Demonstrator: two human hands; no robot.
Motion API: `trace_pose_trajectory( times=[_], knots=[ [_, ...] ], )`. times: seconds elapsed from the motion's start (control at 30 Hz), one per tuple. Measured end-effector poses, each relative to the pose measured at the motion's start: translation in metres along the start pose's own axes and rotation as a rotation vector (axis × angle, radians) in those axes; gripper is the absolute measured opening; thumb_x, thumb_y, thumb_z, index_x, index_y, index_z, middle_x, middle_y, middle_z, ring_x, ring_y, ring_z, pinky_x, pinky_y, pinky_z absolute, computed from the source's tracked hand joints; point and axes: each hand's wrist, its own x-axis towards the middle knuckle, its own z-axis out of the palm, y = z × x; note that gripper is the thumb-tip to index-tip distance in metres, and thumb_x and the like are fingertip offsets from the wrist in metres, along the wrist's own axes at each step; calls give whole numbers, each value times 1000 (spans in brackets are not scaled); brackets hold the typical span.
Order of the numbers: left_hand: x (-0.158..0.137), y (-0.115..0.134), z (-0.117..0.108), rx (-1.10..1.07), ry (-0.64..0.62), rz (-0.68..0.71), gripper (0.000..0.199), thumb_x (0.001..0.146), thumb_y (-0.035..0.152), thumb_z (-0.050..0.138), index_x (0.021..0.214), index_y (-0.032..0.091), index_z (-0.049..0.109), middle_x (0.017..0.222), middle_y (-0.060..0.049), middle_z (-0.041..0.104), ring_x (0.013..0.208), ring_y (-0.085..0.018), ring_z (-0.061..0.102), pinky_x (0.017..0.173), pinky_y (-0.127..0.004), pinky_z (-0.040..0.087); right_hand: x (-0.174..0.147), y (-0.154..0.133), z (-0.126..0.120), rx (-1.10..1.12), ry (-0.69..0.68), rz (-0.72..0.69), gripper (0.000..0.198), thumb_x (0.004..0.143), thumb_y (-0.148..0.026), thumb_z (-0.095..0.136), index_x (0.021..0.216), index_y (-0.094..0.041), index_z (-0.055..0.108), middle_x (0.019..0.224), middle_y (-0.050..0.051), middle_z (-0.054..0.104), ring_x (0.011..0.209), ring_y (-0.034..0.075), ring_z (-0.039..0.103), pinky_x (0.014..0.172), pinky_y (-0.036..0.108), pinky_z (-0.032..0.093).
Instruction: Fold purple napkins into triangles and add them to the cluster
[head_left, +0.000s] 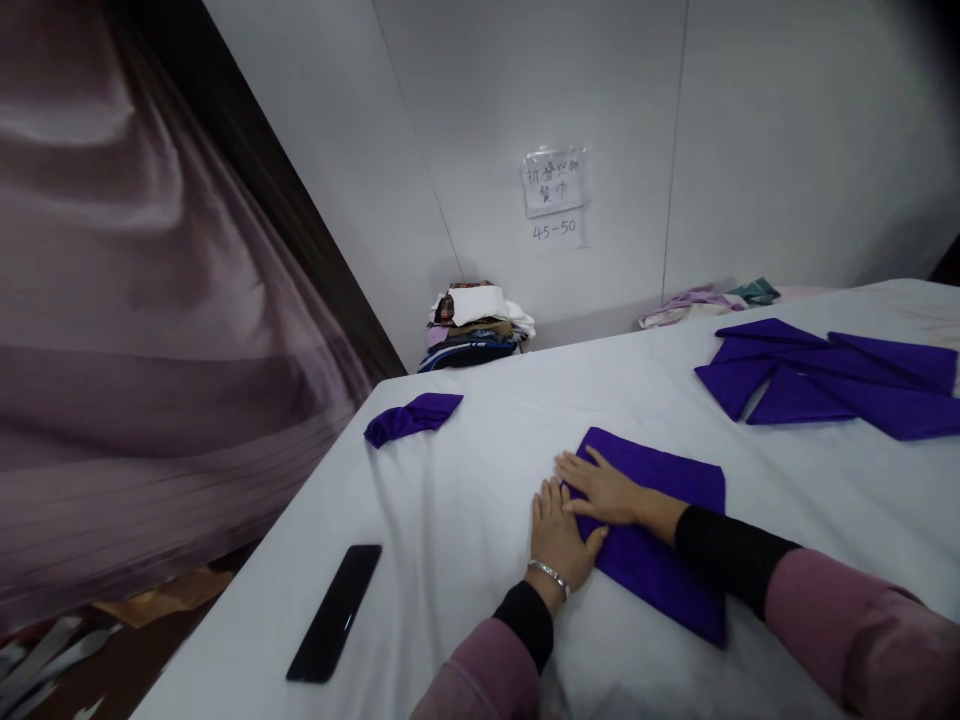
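A purple cloth napkin (667,570), folded into a flat four-sided shape, lies on the white-covered table (465,500). Across its left part rests my right hand (604,487), palm down with the fingers stretched out toward the left edge. My left hand (561,540) lies flat at that same left edge, its thumb touching the cloth and its fingers close to my right fingertips. A silver bracelet circles my left wrist. Part of the napkin is hidden under my right hand and forearm.
Several folded purple napkins (840,380) overlap at the right. Another purple cloth (412,416) lies bunched at the far left, with a black phone (335,612) nearer me. Behind the table are piled clothes (476,328), a wall sign (553,185) and a pinkish curtain (150,300).
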Motion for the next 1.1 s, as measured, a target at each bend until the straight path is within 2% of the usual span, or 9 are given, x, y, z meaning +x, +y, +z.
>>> trace_pose_trajectory(
  times=[0.07,0.13,0.33,0.43,0.53,0.6,0.73,0.8,1.1],
  knots=[
    [0,0,0,3,-4,-1,87,82,68,27,144,7,21,152,-15,16,140,-31,6,113,-49,13,-4,-6,4,44,-31,-39,72,88,-65,24,144,-20,26,148,10,28,137,25,19,111,51,4],
    [0,0,0,6,3,1,86,82,68,24,143,7,23,151,-16,17,140,-30,6,113,-48,13,-5,-3,4,48,-20,9,71,88,-64,23,144,-20,28,148,10,29,137,27,20,110,53,4],
    [-1,1,-3,28,3,-3,89,82,70,17,143,6,23,151,-17,18,140,-31,8,113,-47,13,11,33,-9,-14,29,159,70,88,-63,24,141,-19,34,148,12,28,136,28,22,109,55,8],
    [-2,2,-4,52,-6,-8,89,83,70,17,143,5,23,151,-17,18,140,-31,8,113,-47,14,18,48,-16,-47,38,285,67,89,-59,27,141,-17,35,148,12,27,136,30,22,110,54,9],
    [-2,3,-6,66,-6,-11,88,83,69,16,143,5,23,151,-17,18,140,-31,8,113,-46,14,19,50,-21,-72,54,412,68,90,-57,28,141,-12,34,148,16,25,136,32,20,109,54,9],
    [-2,3,-6,60,-7,-10,88,83,69,16,143,5,23,151,-17,18,140,-31,8,113,-47,14,14,40,-18,-84,77,393,71,89,-58,28,142,-11,32,149,17,23,137,31,17,110,53,7],
    [0,1,-3,56,-7,4,88,83,69,19,143,6,24,151,-17,18,140,-31,8,113,-47,13,-5,6,1,-31,46,66,72,88,-63,26,145,-18,26,150,10,23,138,26,15,111,50,5],
    [1,1,-1,64,-6,3,87,83,69,20,143,6,24,151,-16,17,140,-30,7,113,-47,13,-13,-2,7,17,3,-28,71,88,-64,24,145,-20,25,149,9,25,138,25,17,111,50,5],
    [0,3,-4,61,3,4,90,82,71,14,142,4,24,150,-18,20,140,-30,10,113,-47,14,0,39,-10,-62,34,232,71,88,-65,21,142,-20,31,149,10,26,137,26,21,109,54,11]
  ],
)
